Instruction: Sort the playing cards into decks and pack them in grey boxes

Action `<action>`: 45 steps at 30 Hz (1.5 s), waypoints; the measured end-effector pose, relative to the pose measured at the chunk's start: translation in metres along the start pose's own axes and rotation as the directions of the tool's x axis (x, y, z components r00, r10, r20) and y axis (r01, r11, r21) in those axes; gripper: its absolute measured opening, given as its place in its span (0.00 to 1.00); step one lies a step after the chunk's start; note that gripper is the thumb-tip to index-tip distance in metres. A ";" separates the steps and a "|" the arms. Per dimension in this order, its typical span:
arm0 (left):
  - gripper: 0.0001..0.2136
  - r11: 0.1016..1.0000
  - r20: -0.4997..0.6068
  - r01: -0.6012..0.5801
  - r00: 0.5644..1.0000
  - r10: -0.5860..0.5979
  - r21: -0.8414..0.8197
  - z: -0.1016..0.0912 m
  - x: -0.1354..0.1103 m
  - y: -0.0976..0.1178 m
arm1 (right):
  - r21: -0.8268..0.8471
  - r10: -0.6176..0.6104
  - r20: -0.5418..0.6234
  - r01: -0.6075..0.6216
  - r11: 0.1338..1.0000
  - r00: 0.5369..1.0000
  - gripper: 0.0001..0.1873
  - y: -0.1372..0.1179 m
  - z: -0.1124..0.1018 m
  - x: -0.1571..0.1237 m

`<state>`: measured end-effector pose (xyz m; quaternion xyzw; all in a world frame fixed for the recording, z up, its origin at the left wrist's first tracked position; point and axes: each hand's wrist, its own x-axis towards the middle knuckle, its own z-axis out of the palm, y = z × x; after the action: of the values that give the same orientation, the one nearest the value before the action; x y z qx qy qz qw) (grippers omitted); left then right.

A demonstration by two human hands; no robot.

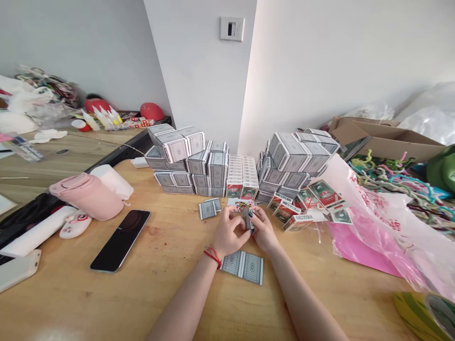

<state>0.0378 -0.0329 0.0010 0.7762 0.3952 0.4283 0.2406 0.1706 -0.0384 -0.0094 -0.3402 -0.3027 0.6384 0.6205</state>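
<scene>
My left hand (230, 231), with a red string round its wrist, and my right hand (265, 229) meet in the middle of the table. Between them, the fingers of both grip some playing cards (246, 218), whose grey edge or back faces me. Just beyond the fingertips shows a colourful face card (243, 204); whether it belongs to the held cards I cannot tell. Below my wrists lie patterned card backs (242, 267) side by side, partly covered by my left hand. A smaller pair of face-down cards (208, 209) rests left of my hands.
Blocks built from cards stand in a left stack (192, 166) and a right stack (295, 161), with upright card boxes (242, 175) between. Loose card boxes (302, 203) lie at right near pink plastic (369, 246). Leftward are a phone (121, 241) and a pink tumbler (88, 194); tape (426, 312) sits front right.
</scene>
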 end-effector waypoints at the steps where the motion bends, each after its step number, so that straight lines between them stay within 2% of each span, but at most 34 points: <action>1: 0.06 0.996 0.012 0.039 0.999 -0.038 -0.077 0.000 0.000 -0.001 | -0.011 -0.017 -0.003 0.017 1.000 1.000 0.17 0.000 -0.001 0.001; 4: 0.15 0.924 0.122 0.228 0.972 -0.199 -0.309 0.001 0.000 -0.008 | -0.084 -0.081 -0.003 0.080 0.993 0.997 0.20 0.001 -0.002 0.002; 6: 0.19 0.810 0.215 0.414 0.910 -0.355 -0.416 0.004 0.001 -0.013 | -0.136 -0.124 0.005 0.123 0.983 0.992 0.22 0.001 -0.001 0.002; 8: 0.20 0.671 0.288 0.550 0.834 -0.470 -0.497 0.006 0.002 -0.016 | -0.168 -0.151 0.023 0.153 0.974 0.988 0.26 0.001 0.001 0.001; 11: 0.18 0.496 0.414 0.655 0.750 -0.516 -0.570 0.003 0.007 -0.016 | -0.215 -0.188 0.058 0.197 0.957 0.980 0.32 0.000 0.004 0.000; 14: 0.17 0.382 0.531 0.705 0.705 -0.471 -0.597 -0.004 0.010 -0.014 | -0.250 -0.180 0.129 0.208 0.946 0.975 0.35 -0.001 0.004 -0.001; 16: 0.15 0.326 0.578 0.718 0.691 -0.434 -0.615 -0.009 0.010 -0.015 | -0.272 -0.161 0.171 0.204 0.940 0.972 0.35 -0.001 0.003 -0.001; 18: 0.13 0.275 0.593 0.709 0.698 -0.401 -0.649 -0.012 0.009 -0.017 | -0.297 -0.157 0.180 0.205 0.932 0.971 0.36 0.001 0.002 -0.001; 23: 0.15 0.190 0.569 0.658 0.736 -0.366 -0.729 -0.012 0.008 -0.020 | -0.325 -0.181 0.105 0.206 0.923 0.978 0.35 0.003 -0.002 0.002; 25: 0.17 0.218 0.532 0.636 0.752 -0.389 -0.740 -0.011 0.009 -0.021 | -0.321 -0.162 0.057 0.171 0.931 0.985 0.33 0.004 -0.005 0.004; 28: 0.18 0.341 0.472 0.613 0.779 -0.413 -0.713 -0.009 0.010 -0.023 | -0.291 -0.108 -0.014 0.099 0.951 0.994 0.30 0.006 -0.010 0.007; 33: 0.15 0.660 0.343 0.481 0.876 -0.339 -0.578 -0.004 0.008 -0.023 | -0.174 -0.032 -0.055 0.022 0.984 0.998 0.23 0.006 -0.015 0.008; 37: 0.12 0.879 0.253 0.321 0.937 -0.241 -0.352 0.000 0.004 -0.018 | -0.254 -0.106 -0.084 0.081 0.964 0.991 0.21 0.004 -0.014 0.006; 40: 0.09 0.956 0.208 0.197 0.966 -0.152 -0.216 0.002 0.002 -0.014 | -0.248 -0.127 -0.069 0.106 0.963 0.989 0.22 0.003 -0.011 0.005; 45: 0.05 0.996 0.214 0.049 0.976 -0.031 -0.078 0.003 0.000 -0.013 | -0.014 -0.079 -0.051 0.078 0.997 0.996 0.22 -0.002 -0.007 0.005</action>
<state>0.0351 -0.0256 -0.0102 0.7988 0.3645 0.3539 0.3222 0.1774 -0.0331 -0.0121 -0.3481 -0.3035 0.6027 0.6507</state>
